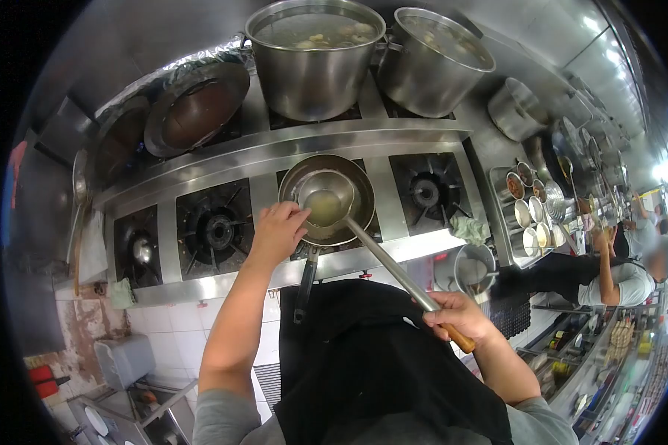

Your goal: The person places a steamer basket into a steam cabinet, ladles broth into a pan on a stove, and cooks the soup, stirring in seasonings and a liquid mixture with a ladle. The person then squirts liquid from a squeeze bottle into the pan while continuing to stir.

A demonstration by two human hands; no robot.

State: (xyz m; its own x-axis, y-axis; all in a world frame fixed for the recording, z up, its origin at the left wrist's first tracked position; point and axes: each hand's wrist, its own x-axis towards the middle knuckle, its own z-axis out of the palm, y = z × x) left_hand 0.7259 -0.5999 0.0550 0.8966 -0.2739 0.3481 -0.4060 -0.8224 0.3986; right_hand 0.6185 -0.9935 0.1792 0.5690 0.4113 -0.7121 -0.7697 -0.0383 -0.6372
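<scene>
A frying pan (362, 182) with a black handle sits on the middle burner of the stove. Over it rests the bowl of a large metal ladle (390, 265), holding some pale yellowish liquid. My right hand (456, 315) is wrapped around the ladle's handle near its wooden end. At the left rim of the pan, my left hand (280, 228) reaches over the ladle bowl with its fingers bent and the tips drawn together. Whether anything is between those fingertips is too small to see.
Two large stockpots (315, 78) of liquid stand at the back, beside dark woks (200, 111). Bare burners (219, 231) flank the pan. To the right are a tray of seasoning containers (523, 213), a green cloth (469, 230), a metal bucket (473, 268) and a co-worker (612, 282).
</scene>
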